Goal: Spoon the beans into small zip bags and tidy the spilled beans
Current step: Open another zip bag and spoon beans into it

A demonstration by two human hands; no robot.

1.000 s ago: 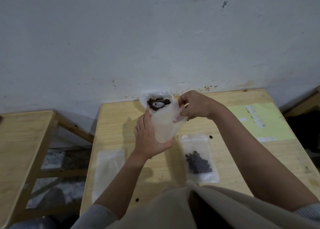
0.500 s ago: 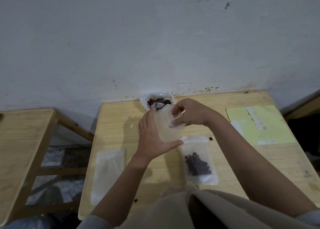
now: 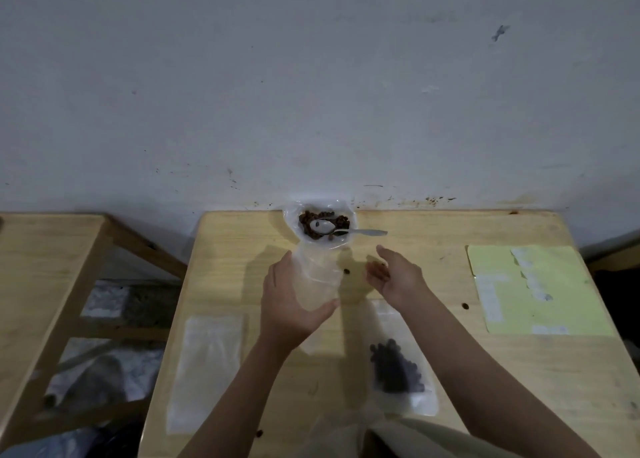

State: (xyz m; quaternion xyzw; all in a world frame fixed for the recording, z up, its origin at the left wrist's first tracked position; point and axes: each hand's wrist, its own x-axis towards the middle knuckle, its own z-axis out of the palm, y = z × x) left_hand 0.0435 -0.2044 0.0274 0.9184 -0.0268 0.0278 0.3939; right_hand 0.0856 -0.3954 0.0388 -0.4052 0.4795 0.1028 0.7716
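Holding a small zip bag upright, ready for the next spoonful.

The left hand (image 3: pixel 291 305) grips the empty zip bag (image 3: pixel 317 284) round its middle, probably to keep its mouth up. The right hand (image 3: pixel 394 277) hangs beside it, fingers relaxed and holding nothing, just below the spoon (image 3: pixel 343 229), which rests in the beans (image 3: pixel 313 220) by the wall. A filled bag (image 3: pixel 398 371) lies flat near the table (image 3: pixel 433 236) front.

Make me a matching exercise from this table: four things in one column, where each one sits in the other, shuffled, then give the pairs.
Things:
1. spoon
2. empty zip bag
3. filled zip bag
4. yellow paper

Places:
A. table's right side
B. flat, left of the left arm
C. in the bean container
D. under the right arm

Pairs: 1-C, 2-B, 3-D, 4-A
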